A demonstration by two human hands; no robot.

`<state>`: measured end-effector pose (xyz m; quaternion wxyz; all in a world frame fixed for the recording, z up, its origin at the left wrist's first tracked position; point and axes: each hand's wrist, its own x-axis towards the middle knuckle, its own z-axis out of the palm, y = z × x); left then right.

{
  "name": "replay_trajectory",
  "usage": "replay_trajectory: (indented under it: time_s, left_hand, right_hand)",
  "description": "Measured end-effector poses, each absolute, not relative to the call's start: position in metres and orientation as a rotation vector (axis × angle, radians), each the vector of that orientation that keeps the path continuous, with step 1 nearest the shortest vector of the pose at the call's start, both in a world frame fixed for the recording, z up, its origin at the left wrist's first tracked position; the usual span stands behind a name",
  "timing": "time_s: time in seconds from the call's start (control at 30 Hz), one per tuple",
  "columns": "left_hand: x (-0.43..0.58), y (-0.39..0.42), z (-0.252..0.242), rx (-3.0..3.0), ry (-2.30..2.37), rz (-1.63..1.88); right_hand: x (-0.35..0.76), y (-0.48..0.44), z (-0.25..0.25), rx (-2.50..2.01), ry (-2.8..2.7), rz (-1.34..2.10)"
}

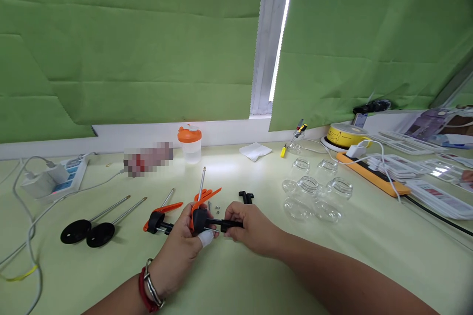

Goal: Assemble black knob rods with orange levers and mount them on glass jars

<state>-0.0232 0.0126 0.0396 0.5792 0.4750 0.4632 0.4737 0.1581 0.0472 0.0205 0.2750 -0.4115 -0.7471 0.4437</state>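
In front of me, my left hand (179, 243) is closed around a black-and-orange part (200, 220) with a thin metal rod (202, 182) pointing up and away. White tape wraps its thumb. My right hand (254, 226) pinches a black handle piece (232, 224), which meets the part's right side; whether it is fixed there I cannot tell. Left of my hands lies a similar black-and-orange part (156, 221) with its own rod. Farther left are two black discs (101, 235) on metal rods. Small metal bits (217, 208) and black elbow-shaped pieces (246, 198) lie just beyond my hands.
Several clear glass jars (306, 199) stand to the right. Beyond them are an orange power strip (373, 173), a yellow round case (347, 135) and flat white packs. At the back are an orange-lidded cup (190, 143) and a paper (254, 151). White cables (31, 236) run along the left.
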Motion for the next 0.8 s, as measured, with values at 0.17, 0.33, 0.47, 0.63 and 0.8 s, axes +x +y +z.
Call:
replay_trajectory:
  time_s: [0.17, 0.33, 0.47, 0.63, 0.8]
  left_hand:
    - [-0.024, 0.015, 0.039, 1.179, 1.127, 1.119]
    - [-0.027, 0.016, 0.035, 1.208, 1.134, 1.139]
    - [-0.027, 0.016, 0.032, 1.194, 1.132, 1.141]
    - [-0.024, 0.015, 0.033, 1.175, 1.114, 1.174]
    - [-0.023, 0.005, 0.040, 1.182, 1.145, 1.226]
  right_hand:
    - [0.156, 0.042, 0.029, -1.072, -2.086, 1.031]
    - [0.155, 0.038, 0.029, -1.092, -2.149, 0.959]
    - [0.152, 0.036, 0.025, -1.125, -2.182, 0.867]
    - [0.148, 0.035, 0.019, -1.096, -2.248, 0.700]
    - [0.146, 0.030, 0.019, -0.893, -2.268, 0.708]
